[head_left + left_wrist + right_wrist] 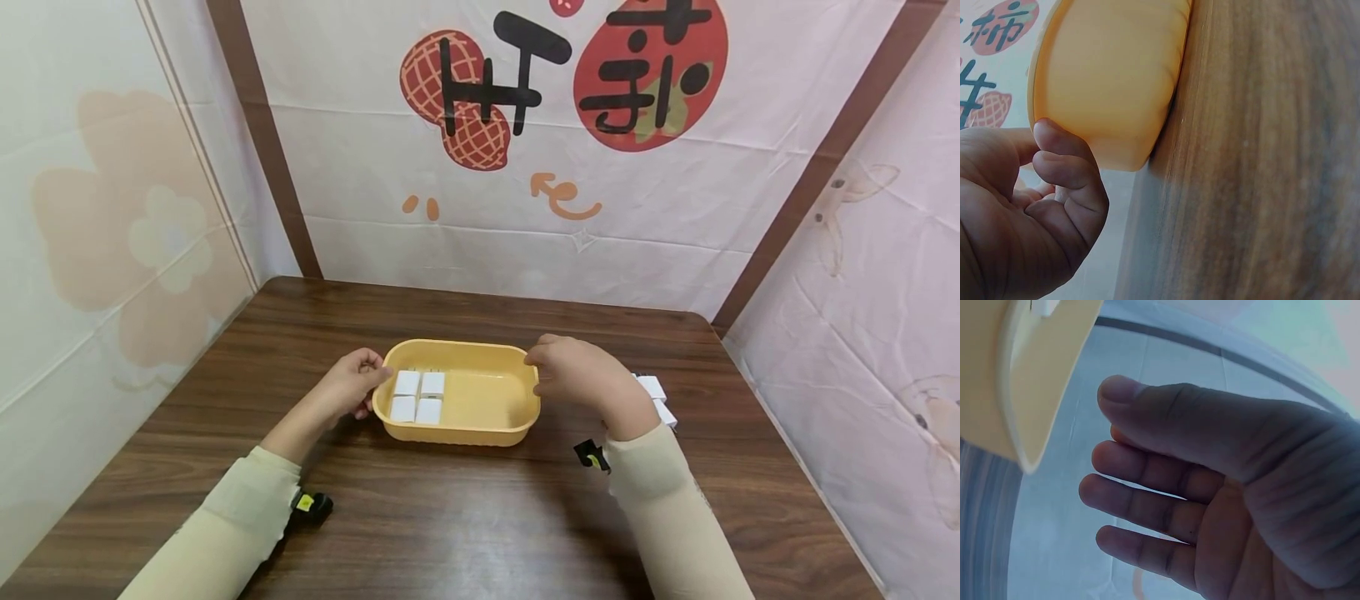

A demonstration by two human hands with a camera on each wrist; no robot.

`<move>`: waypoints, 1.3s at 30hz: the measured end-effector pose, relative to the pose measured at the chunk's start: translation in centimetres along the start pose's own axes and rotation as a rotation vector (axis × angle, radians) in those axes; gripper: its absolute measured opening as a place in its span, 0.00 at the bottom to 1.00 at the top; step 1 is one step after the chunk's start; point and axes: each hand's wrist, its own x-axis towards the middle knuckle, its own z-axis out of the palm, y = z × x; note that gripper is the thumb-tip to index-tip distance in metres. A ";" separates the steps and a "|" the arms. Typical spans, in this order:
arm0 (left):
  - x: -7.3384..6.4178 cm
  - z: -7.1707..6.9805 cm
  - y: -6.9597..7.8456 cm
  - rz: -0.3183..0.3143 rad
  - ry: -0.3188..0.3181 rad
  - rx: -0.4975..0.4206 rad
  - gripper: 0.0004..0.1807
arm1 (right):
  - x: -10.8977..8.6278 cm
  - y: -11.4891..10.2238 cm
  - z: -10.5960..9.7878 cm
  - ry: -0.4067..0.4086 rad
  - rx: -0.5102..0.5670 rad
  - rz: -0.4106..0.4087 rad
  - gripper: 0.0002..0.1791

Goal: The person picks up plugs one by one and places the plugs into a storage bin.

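Note:
A yellow oblong plastic tub (453,435) sits on the table. At its left end stand several white power adapters (417,397) in two rows, with thin prongs showing at the back. My left hand (348,383) pinches the tub's left rim; the left wrist view shows the curled fingers (1063,172) against the outer wall of the tub (1110,75), thumb partly hidden. By the opposite end is my right hand (581,375). In the right wrist view its fingers (1141,506) are extended and hold nothing, with a gap between them and the tub's rim (1007,394).
More white adapters (654,388) lie on the table to the right, partly hidden behind my right wrist. The brown wooden table (465,508) reaches back to a printed fabric wall (510,250), with further fabric on both sides.

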 end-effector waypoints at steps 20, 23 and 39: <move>-0.1 -0.1 0.1 0.000 0.005 0.008 0.15 | -0.9 5.2 -0.4 -0.071 0.078 0.190 0.22; -0.2 -0.1 0.1 0.009 0.002 0.009 0.16 | -1.0 6.0 0.0 -0.081 0.099 0.207 0.22; -0.2 0.1 -0.1 0.019 0.003 -0.012 0.14 | -0.7 9.0 2.1 -0.125 0.109 0.286 0.27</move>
